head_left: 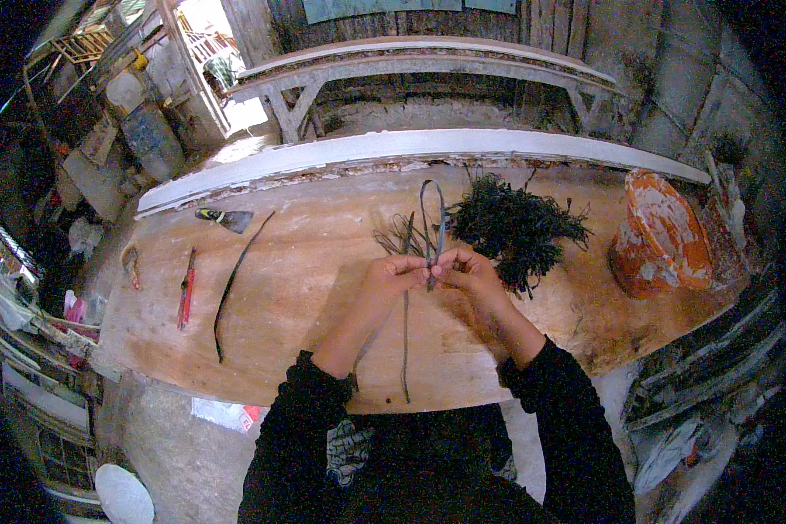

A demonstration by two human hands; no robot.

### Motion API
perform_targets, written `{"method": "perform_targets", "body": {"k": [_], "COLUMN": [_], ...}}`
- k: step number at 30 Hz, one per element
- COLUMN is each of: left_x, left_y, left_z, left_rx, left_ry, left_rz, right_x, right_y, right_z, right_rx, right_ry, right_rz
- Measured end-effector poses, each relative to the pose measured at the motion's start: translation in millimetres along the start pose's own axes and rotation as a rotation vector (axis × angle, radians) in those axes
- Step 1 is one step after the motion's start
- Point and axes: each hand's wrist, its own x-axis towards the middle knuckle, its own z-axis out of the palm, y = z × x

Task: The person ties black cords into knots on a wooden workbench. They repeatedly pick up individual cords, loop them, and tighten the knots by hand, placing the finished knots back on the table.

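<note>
My left hand and my right hand meet above the middle of the wooden table, fingertips pinched together. Between them they grip a thin dark strip, bent into an upright loop above the fingers. One long strip trails from under my left hand toward the near table edge. Just beyond my left hand lies a small bunch of dark strips. A big tangled heap of black strips sits beyond and right of my right hand. Whether the strip is knotted at my fingertips is hidden.
On the left lie a single dark strip, a red-handled tool and a putty knife. An orange bucket smeared with white stands at the right. A long white board runs along the table's far edge.
</note>
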Motion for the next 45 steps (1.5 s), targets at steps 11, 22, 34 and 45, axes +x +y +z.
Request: {"method": "perform_targets", "body": {"k": [11, 22, 34, 45], "left_x": [7.5, 3.4, -5.8, 4.8], "left_y": [-21.9, -5.4, 17.4, -12.8], "left_z": [-2.5, -2.1, -4.7, -2.6], "left_rx": [-0.021, 0.151, -0.038, -0.245], "left_ry": [-0.009, -0.057, 0.14, 0.023], "left_rz": [0.082, 0.031, -0.099, -0.033], "right_x": [3.8, 6.9, -8.5, -1.6], "right_y": [9.5, 20.6, -2.3, 11.6], "right_z": [-2.1, -11.9, 12.1, 0.6], "right_rx": [-0.215, -0.53, -0.628, -0.611], "right_ry": [0.03, 0.032, -0.061, 0.064], "right_rz": [-0.125, -0.262, -0.397, -0.49]}}
